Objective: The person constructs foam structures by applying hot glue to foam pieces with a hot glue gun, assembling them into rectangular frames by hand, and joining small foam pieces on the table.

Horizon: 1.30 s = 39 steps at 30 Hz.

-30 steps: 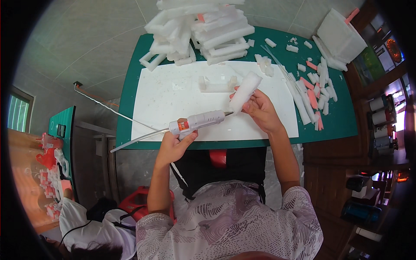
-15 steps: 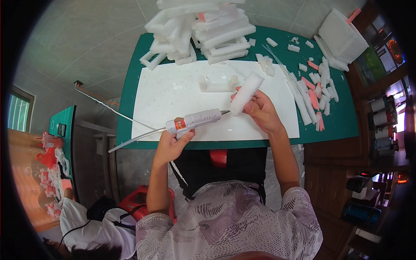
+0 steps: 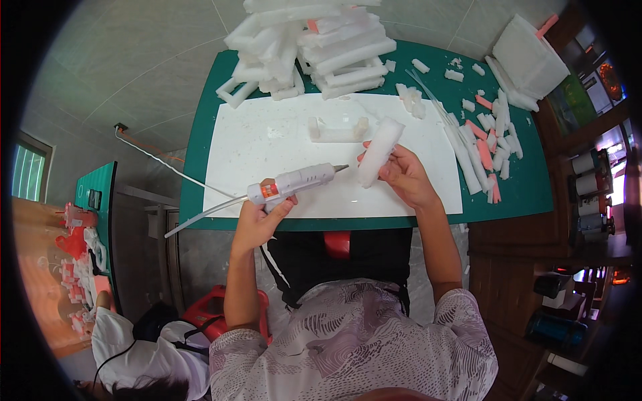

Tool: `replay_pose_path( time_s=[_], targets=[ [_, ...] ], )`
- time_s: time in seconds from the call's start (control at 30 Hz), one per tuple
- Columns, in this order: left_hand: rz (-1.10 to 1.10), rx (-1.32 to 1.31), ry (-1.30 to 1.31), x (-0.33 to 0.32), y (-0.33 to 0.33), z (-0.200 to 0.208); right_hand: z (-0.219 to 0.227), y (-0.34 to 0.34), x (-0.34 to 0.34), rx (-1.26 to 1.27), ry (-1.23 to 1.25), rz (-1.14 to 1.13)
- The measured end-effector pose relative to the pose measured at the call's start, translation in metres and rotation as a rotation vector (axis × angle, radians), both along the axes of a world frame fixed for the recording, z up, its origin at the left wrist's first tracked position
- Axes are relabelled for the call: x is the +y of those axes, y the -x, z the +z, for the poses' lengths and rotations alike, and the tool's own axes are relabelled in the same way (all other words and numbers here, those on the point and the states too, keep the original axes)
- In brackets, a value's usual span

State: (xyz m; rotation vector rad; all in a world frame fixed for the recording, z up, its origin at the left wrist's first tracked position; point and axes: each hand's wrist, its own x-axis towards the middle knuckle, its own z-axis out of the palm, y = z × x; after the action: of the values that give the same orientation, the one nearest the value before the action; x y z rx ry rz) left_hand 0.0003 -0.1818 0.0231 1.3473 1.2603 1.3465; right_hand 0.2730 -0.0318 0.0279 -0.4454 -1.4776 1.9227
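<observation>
- Glue gun (image 3: 292,183): white body, orange-red panel, grey tip.
- Glue stick (image 3: 204,217): translucent, greyish white.
- Block (image 3: 382,152): plain white.
- Sheet (image 3: 254,147): white — laid over a green table (image 3: 199,150).
- Pile (image 3: 351,60): white, one pink patch.
- Scraps (image 3: 484,154): white and pink, mixed.
- Shirt (image 3: 348,334): pale ground — mauve-grey swirls, rows of small flecks.
- Trousers (image 3: 374,257): black.
- Stool (image 3: 212,309): red.
- Cupboard (image 3: 501,294): dark brown.

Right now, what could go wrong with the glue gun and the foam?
The glue gun has its nozzle aimed toward the foam piece in the right hand's grip; if hot, it might burn that hand. The glue stick juts out behind and could snag. The foam stack, piled unevenly, might topple.
</observation>
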Motion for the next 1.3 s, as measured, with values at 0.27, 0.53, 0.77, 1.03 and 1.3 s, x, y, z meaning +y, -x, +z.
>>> replay_pose_path(
  time_s=[0.27,0.53,0.77,1.03,1.3],
  targets=[
    [0.021,-0.058,-0.034,0.009,-0.002,0.017,0.007,0.005,-0.013,-0.117,-0.057,0.119],
    [0.013,-0.095,-0.046,0.015,-0.007,0.016,0.002,0.014,-0.019,-0.079,-0.039,0.151],
    [0.002,-0.056,-0.068,0.015,-0.008,0.016,0.003,0.015,-0.020,-0.074,-0.007,0.198],
    [-0.003,-0.024,-0.043,0.014,-0.006,0.015,-0.002,0.013,-0.020,-0.063,0.021,0.206],
    [-0.009,-0.009,-0.020,0.012,-0.006,0.013,-0.004,0.012,-0.019,-0.047,0.026,0.203]
  ],
)
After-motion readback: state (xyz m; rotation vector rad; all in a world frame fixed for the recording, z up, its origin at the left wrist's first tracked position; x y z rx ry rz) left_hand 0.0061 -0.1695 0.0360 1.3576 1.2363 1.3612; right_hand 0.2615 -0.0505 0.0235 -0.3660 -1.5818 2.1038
